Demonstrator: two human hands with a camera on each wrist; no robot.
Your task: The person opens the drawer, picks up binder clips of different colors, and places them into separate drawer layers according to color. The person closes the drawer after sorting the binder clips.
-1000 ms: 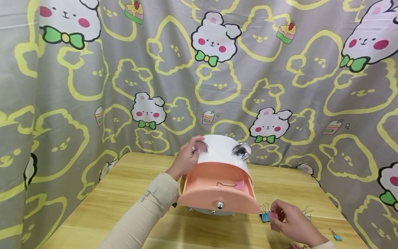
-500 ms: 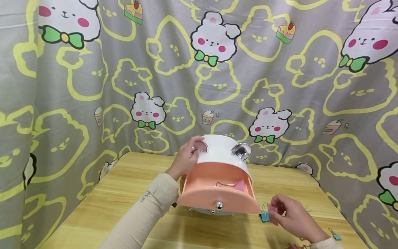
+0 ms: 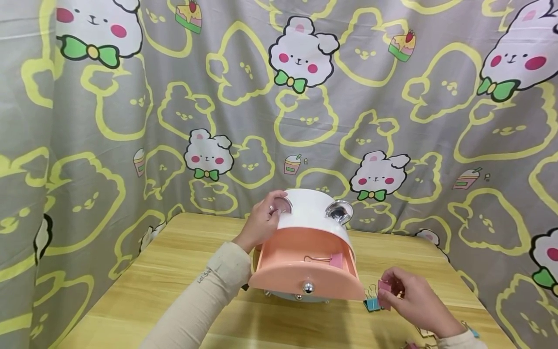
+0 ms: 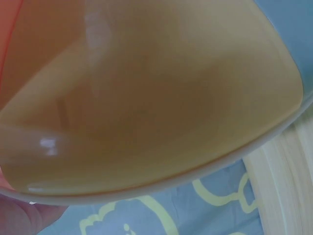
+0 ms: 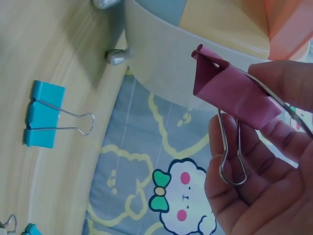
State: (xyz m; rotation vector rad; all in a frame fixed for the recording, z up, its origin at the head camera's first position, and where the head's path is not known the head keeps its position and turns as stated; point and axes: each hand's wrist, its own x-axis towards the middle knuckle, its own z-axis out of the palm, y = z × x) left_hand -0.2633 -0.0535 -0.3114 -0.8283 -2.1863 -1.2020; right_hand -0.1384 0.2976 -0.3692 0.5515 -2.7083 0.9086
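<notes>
My right hand (image 3: 414, 301) pinches a pink binder clip (image 5: 237, 95) between thumb and fingers, its wire handles sticking out. In the middle stands a white storage box (image 3: 310, 208) shaped like an alarm clock, with silver ear-like bells. Its orange drawer (image 3: 279, 277) is pulled out, and another pink binder clip (image 3: 335, 260) lies inside. My left hand (image 3: 260, 220) grips the box's left silver bell (image 3: 283, 205). The left wrist view is mostly filled by a tan panel (image 4: 161, 107) of the box, my fingers (image 4: 24, 218) showing at its lower left edge.
A teal binder clip (image 3: 372, 304) stands on the wooden table (image 3: 174, 271) close to my right hand. More clips, pink ones (image 3: 411, 345) among them, lie at the front right, partly hidden by my right wrist. A patterned curtain (image 3: 257, 116) hangs behind and around the table.
My right hand has risen slightly from the table with the pink binder clip, its wrist drifting right. My left hand and the box hold still.
</notes>
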